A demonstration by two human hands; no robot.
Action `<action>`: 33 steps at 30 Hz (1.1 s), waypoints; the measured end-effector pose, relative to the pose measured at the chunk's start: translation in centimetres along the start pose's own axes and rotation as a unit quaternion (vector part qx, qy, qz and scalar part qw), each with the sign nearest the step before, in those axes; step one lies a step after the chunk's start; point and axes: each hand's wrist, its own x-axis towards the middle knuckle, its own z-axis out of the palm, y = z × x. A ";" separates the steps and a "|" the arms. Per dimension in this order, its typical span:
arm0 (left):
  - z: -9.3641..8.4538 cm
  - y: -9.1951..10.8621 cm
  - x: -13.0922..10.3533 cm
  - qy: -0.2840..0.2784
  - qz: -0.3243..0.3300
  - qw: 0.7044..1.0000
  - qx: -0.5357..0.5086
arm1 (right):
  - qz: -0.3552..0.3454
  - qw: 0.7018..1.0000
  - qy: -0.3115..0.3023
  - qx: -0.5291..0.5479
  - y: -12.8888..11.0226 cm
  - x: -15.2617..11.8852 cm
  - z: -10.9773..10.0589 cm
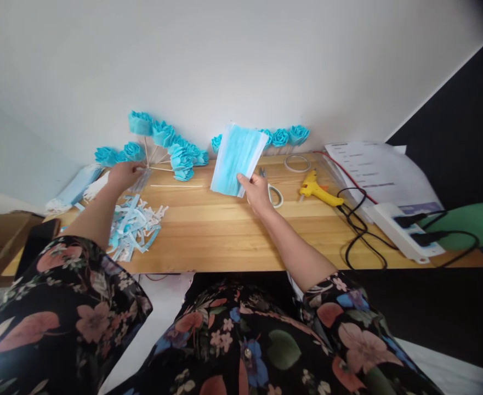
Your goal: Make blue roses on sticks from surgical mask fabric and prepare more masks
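Observation:
A flat blue-and-white mask sheet [239,159] is held up off the table by its lower right corner, pinched in my right hand [256,192]. My left hand [125,174] reaches to the back left, its fingers closed beside a clear plastic piece [141,180]; what they grip, if anything, is too small to make out. Blue flowers on thin sticks [181,159] lie just right of my left hand. Scissors [274,195] with white handles lie partly behind my right hand. Under my left forearm is a pile of cut blue and white strips [136,225].
Stacked masks [74,189] are at the far left. One loose stick [176,186] lies mid-table. On the right are a tape ring [297,163], a yellow glue gun [319,189], black cables [358,233], papers [381,175] and a white power strip [403,233]. More flowers [280,137] line the wall.

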 end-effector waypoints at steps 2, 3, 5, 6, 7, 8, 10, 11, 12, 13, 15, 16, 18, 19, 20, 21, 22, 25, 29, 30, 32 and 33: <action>-0.6 0.1 -0.5 0.029 -0.010 0.999 -0.027 | -0.015 1.000 0.000 0.002 -0.1 -0.1 -0.2; -0.9 0.1 -0.8 0.041 -0.015 0.998 -0.041 | -0.023 1.000 0.002 -0.001 -0.2 -0.1 -0.2; -1.4 -0.3 -1.2 0.058 -0.029 0.996 -0.063 | -0.041 0.999 0.004 -0.010 -0.4 -0.3 -0.2; -1.5 -0.7 -1.4 0.063 -0.037 0.995 -0.070 | -0.046 0.999 0.002 -0.013 -0.4 -0.4 -0.1; -1.6 -1.1 -1.5 0.065 -0.046 0.994 -0.072 | -0.048 0.999 -0.005 -0.015 -0.4 -0.5 0.0; -1.6 -1.6 -1.6 0.065 -0.054 0.994 -0.072 | -0.043 0.999 -0.019 -0.018 -0.3 -0.6 0.1; -1.5 -2.6 -1.7 0.058 -0.065 0.994 -0.062 | -0.018 0.997 -0.058 -0.037 0.1 -0.8 0.3; -1.3 -3.1 -1.7 0.052 -0.068 0.995 -0.056 | -0.003 0.995 -0.081 -0.054 0.4 -0.9 0.5; -1.2 -3.5 -1.7 0.043 -0.069 0.995 -0.051 | 0.008 0.992 -0.101 -0.074 0.5 -1.0 0.5; -1.0 -3.9 -1.7 0.032 -0.066 0.996 -0.047 | 0.013 0.989 -0.114 -0.094 0.6 -1.0 0.6; -0.6 -4.5 -1.7 0.003 -0.054 0.998 -0.039 | 0.005 0.986 -0.116 -0.123 0.5 -1.2 0.6; -0.5 -4.7 -1.7 -0.012 -0.047 0.998 -0.035 | -0.003 0.986 -0.110 -0.128 0.2 -1.2 0.6; -0.4 -5.1 -1.7 -0.042 -0.033 0.998 -0.027 | -0.019 0.988 -0.091 -0.125 -0.4 -1.3 0.4; -0.4 -5.3 -1.8 -0.056 -0.027 0.998 -0.024 | -0.026 0.989 -0.084 -0.121 -0.8 -1.4 0.4; -0.3 -5.4 -1.8 -0.070 -0.020 0.997 -0.021 | -0.031 0.990 -0.077 -0.116 -1.1 -1.4 0.3; -0.3 -5.5 -1.8 -0.084 -0.013 0.996 -0.020 | -0.036 0.991 -0.070 -0.111 -1.4 -1.4 0.2; -0.3 -5.6 -1.9 -0.097 -0.006 0.995 -0.018 | -0.041 0.991 -0.065 -0.108 -1.6 -1.4 0.2; 0.2 -5.7 -1.9 -0.124 0.009 0.992 -0.011 | -0.039 0.990 -0.065 -0.121 -1.6 -1.4 0.2; 1.1 -5.6 -1.9 -0.121 0.014 0.992 0.014 | -0.016 0.978 -0.114 -0.175 -0.9 -1.4 0.4; 1.3 -5.5 -2.0 -0.114 0.014 0.993 0.022 | -0.016 0.975 -0.120 -0.184 -0.7 -1.4 0.4; 1.6 -5.5 -2.1 -0.102 0.018 0.994 0.032 | -0.020 0.974 -0.117 -0.192 -0.5 -1.3 0.3; 1.7 -5.5 -2.2 -0.098 0.024 0.994 0.034 | -0.022 0.975 -0.113 -0.191 -0.5 -1.3 0.2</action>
